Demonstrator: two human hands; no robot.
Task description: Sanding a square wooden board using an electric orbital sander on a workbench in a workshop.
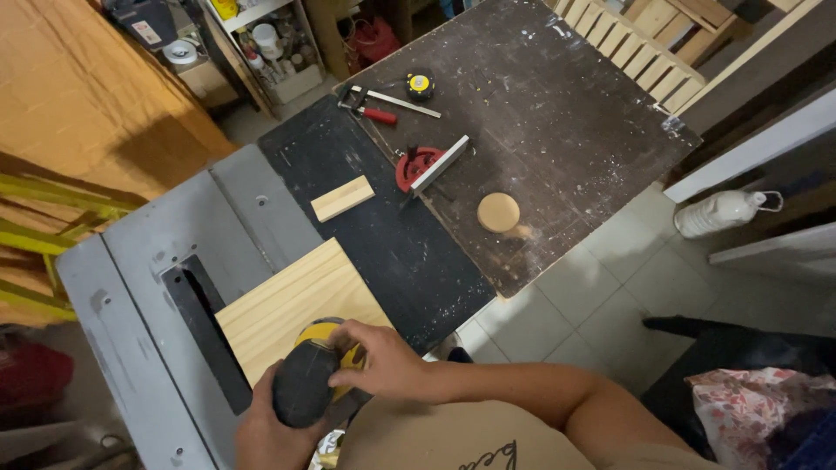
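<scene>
A yellow and black hand sander (312, 376) rests on the near end of a pale wooden board (292, 306), which lies on a grey table saw top (148, 287). My left hand (266, 435) wraps around the sander's rear from below. From the right, my right hand (383, 361) grips its front, fingers curled over the yellow housing. Both hands hold the tool against the board.
A small wood block (342, 198), a red protractor gauge with a metal bar (428, 165), a round wooden disc (498, 211), a red-handled clamp (376, 106) and a yellow tape measure (420, 84) lie on the dark bench. A white jug (721, 211) stands on the tiled floor at the right.
</scene>
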